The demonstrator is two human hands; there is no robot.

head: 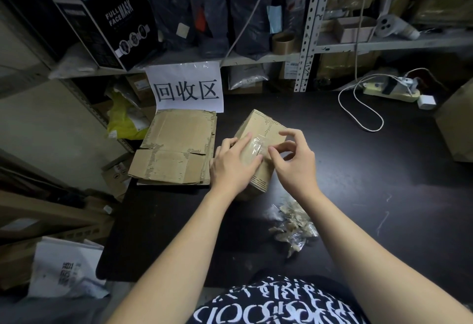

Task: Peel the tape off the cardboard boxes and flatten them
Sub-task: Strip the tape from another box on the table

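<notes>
The right hand [294,162] pinches the clear tape [254,147] between thumb and forefinger, with the other fingers spread and raised. The left hand [234,163] lies flat on the cardboard box [261,125], fingers straight and together, pressing it down beside the lifted tape. The box sits unflattened at mid-table [358,170]. A stack of flattened boxes [176,149] lies just left of it, below a paper sign [186,88]. A pile of peeled tape scraps [293,224] lies near the right forearm. A power strip [391,90] sits at the far right.
</notes>
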